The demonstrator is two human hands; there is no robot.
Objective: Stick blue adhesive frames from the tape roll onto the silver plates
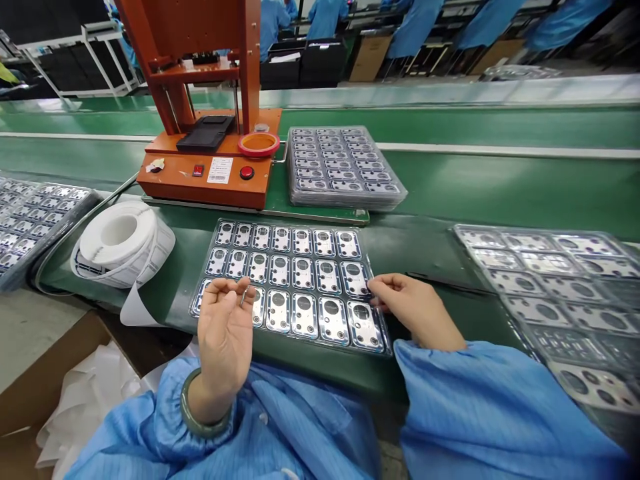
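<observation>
A clear plastic tray (313, 340) lies on the green work surface in front of me, filled with rows of small silver metal plates, each with a dark round window and smaller holes. My right hand (413, 303) is at the tray's right edge. Its thumb and forefinger are pinched together beside the end plate (356, 279) of the middle row; what lies between them is hidden. Over the tray's left front part, my left hand (225, 327) is raised palm up, its fingers loosely curled and apart. A thin shiny bit shows by its fingers, too small to name.
An orange press (207, 177) stands behind the tray, with a tape roll (259, 144) on its base. Stacked trays (345, 193) are beside it. A label roll (120, 233) sits left, above a carton (50, 367) of backing paper. Another tray (545, 293) lies right.
</observation>
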